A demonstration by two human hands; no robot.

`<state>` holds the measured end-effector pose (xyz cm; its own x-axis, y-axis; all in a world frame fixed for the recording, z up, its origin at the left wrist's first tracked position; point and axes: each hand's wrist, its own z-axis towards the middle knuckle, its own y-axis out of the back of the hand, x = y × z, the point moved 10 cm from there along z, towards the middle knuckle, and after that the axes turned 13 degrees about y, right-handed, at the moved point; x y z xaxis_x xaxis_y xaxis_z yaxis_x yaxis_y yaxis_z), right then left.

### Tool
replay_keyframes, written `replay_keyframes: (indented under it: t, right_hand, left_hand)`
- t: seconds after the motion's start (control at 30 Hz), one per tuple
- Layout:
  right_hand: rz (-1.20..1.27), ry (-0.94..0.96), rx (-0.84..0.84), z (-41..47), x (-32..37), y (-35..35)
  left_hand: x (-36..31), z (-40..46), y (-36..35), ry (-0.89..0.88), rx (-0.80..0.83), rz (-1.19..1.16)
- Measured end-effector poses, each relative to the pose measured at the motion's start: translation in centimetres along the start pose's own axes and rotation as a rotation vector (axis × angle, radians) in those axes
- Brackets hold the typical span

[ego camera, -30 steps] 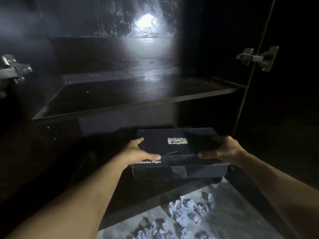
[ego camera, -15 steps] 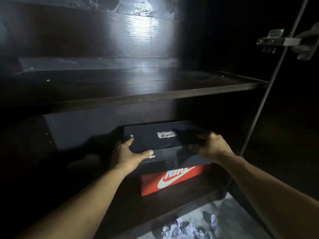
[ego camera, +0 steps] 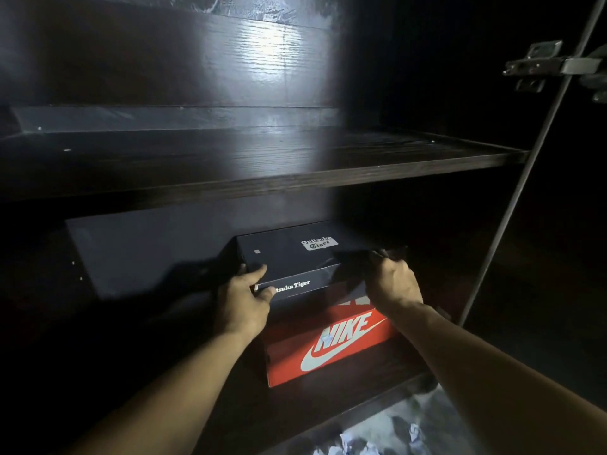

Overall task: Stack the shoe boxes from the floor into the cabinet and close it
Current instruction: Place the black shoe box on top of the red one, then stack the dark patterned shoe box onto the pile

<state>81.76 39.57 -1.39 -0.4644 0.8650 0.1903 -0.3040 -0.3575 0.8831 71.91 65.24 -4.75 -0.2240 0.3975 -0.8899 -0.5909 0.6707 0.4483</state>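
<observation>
A black Onitsuka Tiger shoe box (ego camera: pixel 289 257) is inside the lower compartment of the dark wooden cabinet (ego camera: pixel 262 178), on top of a red Nike shoe box (ego camera: pixel 331 346). My left hand (ego camera: pixel 244 300) grips the black box's near left corner, thumb on the front face. My right hand (ego camera: pixel 392 284) holds its right end, fingers curled over the lid edge. The red box stands on the cabinet's bottom board, its far part hidden by the black box.
The dark shelf above the boxes holds nothing. A metal door hinge (ego camera: pixel 551 67) and the open door's edge (ego camera: pixel 525 178) are at the right. Crumpled paper (ego camera: pixel 371 444) lies on the pale floor below the cabinet front.
Both hands carried the black box forward into the lower compartment and onto the red Nike box. The view came closer to the cabinet.
</observation>
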Motion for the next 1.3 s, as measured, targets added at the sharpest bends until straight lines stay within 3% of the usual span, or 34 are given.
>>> replay_keyframes:
  t: [0.3, 0.57, 0.7, 0.87, 1.07, 1.3]
  right_hand:
    - [0.1, -0.019, 0.216, 0.1, -0.5, -2.2]
    - [0.164, 0.062, 0.292, -4.8, 1.0, 4.9]
    - [0.114, 0.044, 0.326, -10.3, 0.1, 11.6]
    - [0.108, -0.047, 0.371, -20.7, -2.6, 20.3]
    - [0.001, -0.201, 0.446, -36.5, -7.2, 29.7]
    - [-0.025, -0.423, 0.45, -54.9, -9.8, 37.8]
  left_hand:
    - [0.0, 0.9, 0.0, 0.019, 0.056, 0.074]
    - [-2.4, -3.8, 1.2, 0.102, 0.054, 0.375]
    - [-6.0, -9.6, -0.1, 0.075, 0.241, 0.442]
    - [-12.0, -19.7, -3.5, -0.002, 0.597, 0.43]
    - [-17.7, -37.6, -7.5, -0.234, 0.96, 0.611]
    - [-21.2, -57.0, -11.0, -0.525, 1.24, 0.719]
